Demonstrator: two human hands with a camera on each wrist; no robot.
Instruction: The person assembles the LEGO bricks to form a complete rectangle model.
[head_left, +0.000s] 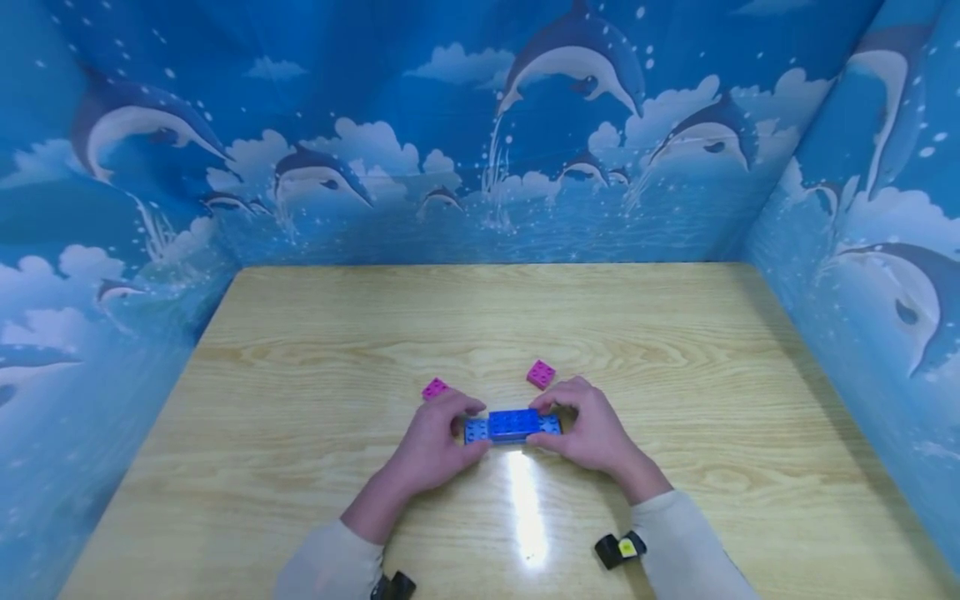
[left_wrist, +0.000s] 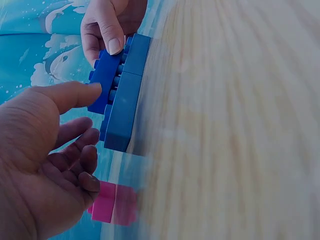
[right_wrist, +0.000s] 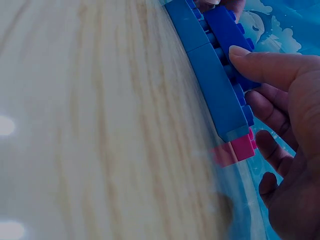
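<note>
A dark blue toy building brick (head_left: 513, 423) lies across two lighter blue bricks (left_wrist: 123, 112), which stand end to end on the table. Studs show in a narrow gap between the layers in both wrist views. My right hand (head_left: 588, 427) pinches the right part of the dark blue brick, thumb on its near side and fingers behind. At the other end, my left hand (head_left: 435, 442) arches around the lighter brick's end. Its thumb tip (left_wrist: 92, 95) overlaps the dark blue brick's edge in the left wrist view, while the other fingertips (left_wrist: 90, 157) stand apart from the bricks, loosely bent.
Two pink bricks lie beyond the hands: one (head_left: 541, 375) behind the right hand, another (head_left: 435, 389) partly hidden behind the left hand. The wooden table (head_left: 315, 333) is bordered at the back and sides by a blue dolphin-print curtain (head_left: 420, 208).
</note>
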